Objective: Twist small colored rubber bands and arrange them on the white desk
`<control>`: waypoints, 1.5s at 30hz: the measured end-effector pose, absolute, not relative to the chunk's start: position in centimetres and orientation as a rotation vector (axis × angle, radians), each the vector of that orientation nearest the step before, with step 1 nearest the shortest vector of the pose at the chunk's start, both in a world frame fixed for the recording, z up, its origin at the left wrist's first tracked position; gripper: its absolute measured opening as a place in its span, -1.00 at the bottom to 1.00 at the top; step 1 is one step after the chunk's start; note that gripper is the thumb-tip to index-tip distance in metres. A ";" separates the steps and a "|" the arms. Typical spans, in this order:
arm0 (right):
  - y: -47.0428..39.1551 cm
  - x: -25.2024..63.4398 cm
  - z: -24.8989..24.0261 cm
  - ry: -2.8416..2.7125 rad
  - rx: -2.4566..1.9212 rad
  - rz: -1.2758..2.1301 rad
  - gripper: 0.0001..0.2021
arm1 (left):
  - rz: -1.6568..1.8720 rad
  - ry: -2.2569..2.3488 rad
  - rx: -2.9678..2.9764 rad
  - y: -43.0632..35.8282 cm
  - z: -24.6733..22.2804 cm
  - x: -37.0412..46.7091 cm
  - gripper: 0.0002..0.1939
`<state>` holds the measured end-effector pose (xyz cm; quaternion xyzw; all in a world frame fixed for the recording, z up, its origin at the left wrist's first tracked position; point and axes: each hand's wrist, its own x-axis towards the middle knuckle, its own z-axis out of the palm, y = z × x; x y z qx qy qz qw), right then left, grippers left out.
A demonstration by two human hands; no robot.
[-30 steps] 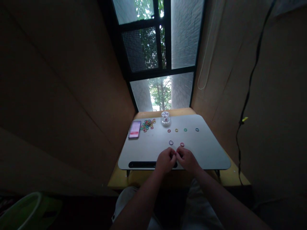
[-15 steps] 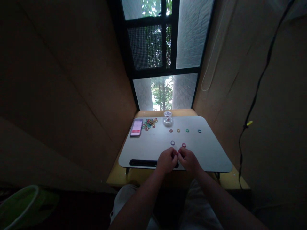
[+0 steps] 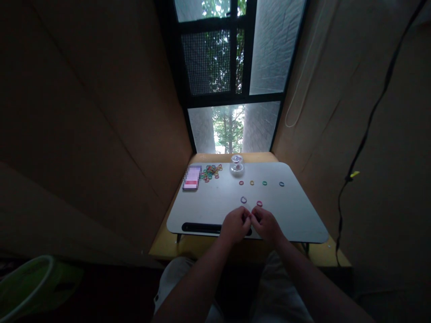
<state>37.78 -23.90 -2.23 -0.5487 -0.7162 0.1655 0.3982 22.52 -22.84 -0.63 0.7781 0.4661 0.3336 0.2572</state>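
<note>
My left hand (image 3: 236, 224) and my right hand (image 3: 266, 224) meet fingertip to fingertip over the front part of the white table (image 3: 208, 204). Both are pinched closed on something small that I cannot make out, with a hint of red between them. Just beyond the fingers lie a purple ring (image 3: 244, 200) and a pink ring (image 3: 259, 203). Farther back, a red ring (image 3: 241, 183), a yellow ring (image 3: 252, 183), a green ring (image 3: 264, 183) and a blue ring (image 3: 282, 184) form a row.
A pile of coloured rings (image 3: 211, 172) lies at the back left beside a phone (image 3: 192, 178). A clear container (image 3: 237, 166) stands at the back middle. A black slot (image 3: 202, 228) runs along the front edge. A green basket (image 3: 40, 282) is at lower left.
The camera view has shifted slightly. My hands remain together in nearly the same pinch, and the rings on the table have not moved.
</note>
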 end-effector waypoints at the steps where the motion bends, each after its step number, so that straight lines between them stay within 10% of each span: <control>1: -23.9 37.8 -2.3 -1.815 -1.387 0.415 -0.85 | 0.905 1.261 2.111 -22.8 -0.6 22.5 -0.92; 45: -24.0 37.6 -1.9 -1.800 -1.392 0.407 -0.86 | 0.887 1.276 2.114 -22.8 -1.0 22.6 -0.90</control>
